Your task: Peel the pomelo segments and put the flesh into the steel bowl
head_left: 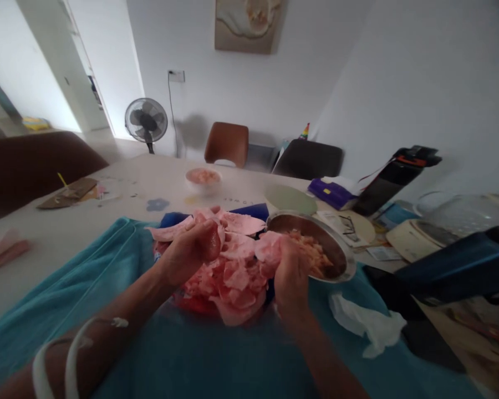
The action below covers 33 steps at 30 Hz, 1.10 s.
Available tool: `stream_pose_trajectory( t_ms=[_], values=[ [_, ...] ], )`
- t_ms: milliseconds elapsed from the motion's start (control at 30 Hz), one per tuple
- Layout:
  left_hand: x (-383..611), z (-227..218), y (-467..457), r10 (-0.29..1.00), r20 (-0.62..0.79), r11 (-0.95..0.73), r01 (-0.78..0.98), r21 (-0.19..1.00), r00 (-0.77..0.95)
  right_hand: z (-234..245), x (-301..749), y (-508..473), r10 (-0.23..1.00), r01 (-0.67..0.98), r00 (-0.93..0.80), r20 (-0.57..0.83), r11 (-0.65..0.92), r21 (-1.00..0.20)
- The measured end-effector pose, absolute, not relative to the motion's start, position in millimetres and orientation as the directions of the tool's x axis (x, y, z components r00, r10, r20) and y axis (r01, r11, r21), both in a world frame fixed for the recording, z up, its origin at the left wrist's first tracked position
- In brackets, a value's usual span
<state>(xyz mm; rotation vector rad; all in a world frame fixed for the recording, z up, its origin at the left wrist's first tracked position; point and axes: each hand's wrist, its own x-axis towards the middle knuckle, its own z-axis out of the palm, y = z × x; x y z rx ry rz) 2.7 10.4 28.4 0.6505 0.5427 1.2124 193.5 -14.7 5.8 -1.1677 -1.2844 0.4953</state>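
My left hand [191, 249] is curled round a pink rounded piece of fruit, held over a heap of pink peel pieces [233, 280] on a red plate [195, 305]. My right hand [291, 271] is closed on a piece of pink peel beside the heap, close to the rim of a metal bowl [341, 260] that holds orange-pink fruit flesh [311, 252]. Both hands work over a teal cloth [216, 354] spread on the table.
A crumpled white tissue [370, 324] lies on the cloth at the right. Farther back stand a small white bowl [203, 178], a green plate [290, 198], a purple box [330, 193] and papers. Dark blue objects [453, 263] crowd the right. Chairs and a fan [146, 121] stand beyond the table.
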Motion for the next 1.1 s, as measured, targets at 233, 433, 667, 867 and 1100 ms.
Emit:
stream_pose_trajectory(
  t_ms=[233, 433, 667, 867, 1100],
  values=[
    [-2, 26, 16, 0.977, -0.003, 0.145, -0.656, 0.741, 0.213, 8, 189, -17, 0.761, 0.456, 0.192, 0.619, 0.49, -0.743],
    [-3, 22, 22, 0.959, 0.048, 0.151, -0.645, 0.749, 0.28, -1, 189, -11, 0.76, 0.492, 0.133, 0.636, 0.506, -0.708],
    [0, 18, 20, 0.914, -0.011, 0.26, -0.567, 0.782, 0.405, -2, 188, -10, 0.75, 0.477, 0.052, 0.66, 0.562, -0.676],
    [6, 15, 11, 0.948, 0.032, 0.138, -0.499, 0.856, 0.316, 12, 176, -26, 0.832, 0.286, 0.012, 0.555, 0.529, -0.799],
    [7, 9, 2, 0.96, 0.055, 0.065, -0.412, 0.909, 0.273, 11, 172, -26, 0.942, 0.176, -0.006, 0.335, 0.331, -0.927]
  ],
)
